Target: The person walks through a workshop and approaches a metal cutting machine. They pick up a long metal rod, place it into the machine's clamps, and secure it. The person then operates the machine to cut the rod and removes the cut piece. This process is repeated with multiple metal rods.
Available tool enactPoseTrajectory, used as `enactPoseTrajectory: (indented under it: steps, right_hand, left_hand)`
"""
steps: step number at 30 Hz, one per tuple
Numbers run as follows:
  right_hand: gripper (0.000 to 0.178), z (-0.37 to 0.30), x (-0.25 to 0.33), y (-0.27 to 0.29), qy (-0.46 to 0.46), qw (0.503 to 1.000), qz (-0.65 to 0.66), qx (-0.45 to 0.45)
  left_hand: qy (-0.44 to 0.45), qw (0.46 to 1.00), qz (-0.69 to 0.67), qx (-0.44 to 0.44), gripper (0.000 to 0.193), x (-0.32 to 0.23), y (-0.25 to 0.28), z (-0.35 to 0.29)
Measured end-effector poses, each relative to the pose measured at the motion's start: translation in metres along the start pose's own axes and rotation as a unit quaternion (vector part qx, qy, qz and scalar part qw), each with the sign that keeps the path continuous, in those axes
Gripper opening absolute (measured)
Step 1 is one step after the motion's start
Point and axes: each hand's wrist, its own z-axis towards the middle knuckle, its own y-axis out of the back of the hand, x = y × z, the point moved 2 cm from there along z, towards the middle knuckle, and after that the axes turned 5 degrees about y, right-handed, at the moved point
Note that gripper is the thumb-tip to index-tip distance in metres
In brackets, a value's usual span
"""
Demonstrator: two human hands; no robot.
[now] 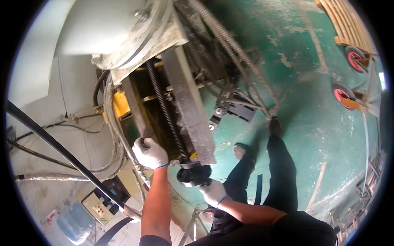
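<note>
A black handwheel (192, 176) sits at the near end of a long dark threaded screw (166, 112), which runs between two steel beams of a machine frame. My right hand (214, 193), in a white work glove, is closed at the wheel's right edge, its fingers around a dark handle there. My left hand (151, 153), gloved as well, is closed beside the near end of the left beam (137, 107). A small dark piece shows at its thumb; what it grips is mostly hidden. The right beam (191, 110) ends just above the wheel.
A large pale drum-like housing (96, 26) tops the frame. Ribbed hoses (230, 43) hang at its right, and cables (111, 108) at its left. A black pole (61, 153) crosses the left side. At the right stand red-rimmed cart wheels (342, 96) on the green floor (308, 135).
</note>
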Motion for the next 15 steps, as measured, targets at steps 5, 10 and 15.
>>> enactPoseTrajectory:
  steps: [5,10,15]
  right_hand:
    - [0.056,-0.014,0.023,0.048,0.034,0.987,-0.088,0.132]
    - [0.035,-0.083,-0.04,0.159,0.255,0.942,-0.196,-0.098]
    - [0.045,-0.129,0.007,0.292,0.151,0.968,-0.095,-0.177]
  left_hand:
    - [-0.019,0.999,0.025,-0.016,0.01,0.01,-0.011,0.006]
    - [0.17,0.953,-0.131,0.216,0.02,0.005,0.003,0.024]
    - [0.177,0.809,-0.379,0.413,0.016,-0.101,0.047,-0.056]
